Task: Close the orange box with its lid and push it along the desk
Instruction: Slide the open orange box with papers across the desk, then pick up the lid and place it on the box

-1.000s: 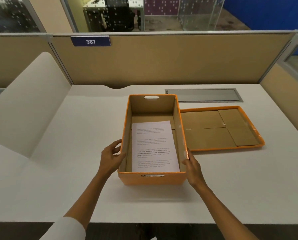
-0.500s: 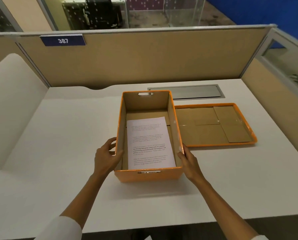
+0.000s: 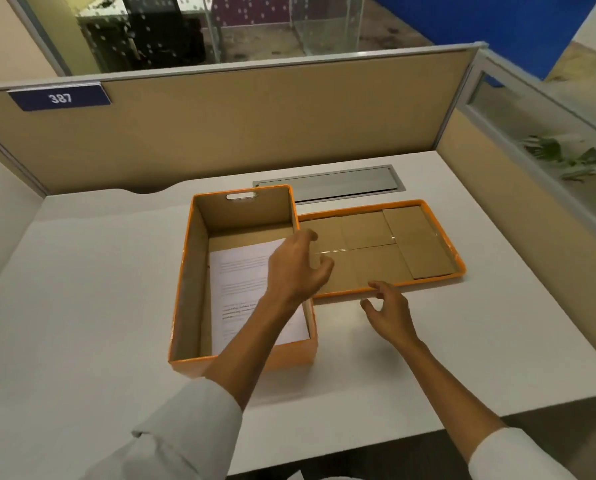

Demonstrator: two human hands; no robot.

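— Where's the orange box (image 3: 199,299) sitting?

— On the white desk (image 3: 82,289), about midway across it, its near short wall close to the desk's front edge and its far wall, the one with the handle slot (image 3: 242,196), pointing at the tan partition (image 3: 255,126). It stands open. A printed sheet of paper (image 3: 241,271) lies flat on its cardboard floor.

— And the lid?

— The lid (image 3: 428,244) lies upside down just beside the box on its right, brown inside facing up, orange rim all round. Its left end looks to touch the box's right wall, though my arm hides part of that line. Beyond it, toward the desk's back edge, is the grey metal cable hatch (image 3: 341,183).

— What are your hands doing?

— My left hand (image 3: 296,268) reaches across the open box, forearm over the paper, with the fingers spread and loosely curled above the lid's left end. It grips nothing. My right hand (image 3: 390,313) hovers over the desk at the lid's near edge, fingers apart and curved, the fingertips (image 3: 376,285) at the orange rim; whether they touch it I cannot tell. It has hold of nothing either.

— Anything else around?

— A blue plate reading 387 (image 3: 59,98) on the partition's top left.
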